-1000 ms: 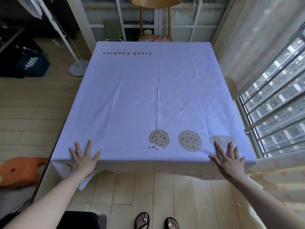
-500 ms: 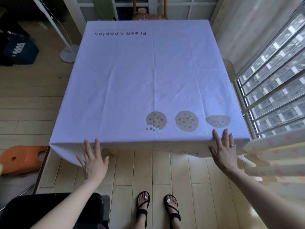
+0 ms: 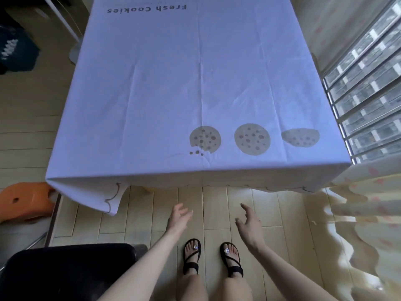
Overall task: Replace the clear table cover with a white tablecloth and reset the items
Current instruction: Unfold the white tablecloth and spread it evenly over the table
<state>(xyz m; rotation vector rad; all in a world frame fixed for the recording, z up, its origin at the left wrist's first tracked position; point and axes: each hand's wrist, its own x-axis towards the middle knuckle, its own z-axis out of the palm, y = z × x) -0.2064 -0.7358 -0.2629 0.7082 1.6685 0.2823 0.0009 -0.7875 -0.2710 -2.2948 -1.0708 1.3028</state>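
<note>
A white tablecloth [image 3: 173, 88] printed with "Fresh Cookies" and three cookie pictures covers the whole table, its scalloped hem hanging over the near edge and the near left corner. My left hand [image 3: 179, 216] hovers below the near edge over the floor, fingers loosely apart, holding nothing. My right hand [image 3: 249, 222] hangs beside it, also empty with fingers spread. Neither hand touches the cloth. No clear cover and no table items are in view.
A black chair seat [image 3: 65, 272] stands at the lower left. An orange stool [image 3: 26, 200] sits left of the table corner. Curtains [image 3: 358, 224] and a barred window [image 3: 368, 94] line the right side. My sandalled feet [image 3: 212, 259] stand on wooden floor.
Both hands have left the cloth's near edge and drawn back toward my body, closer together. The camera has tilted down and the table's far side has slid out of view.
</note>
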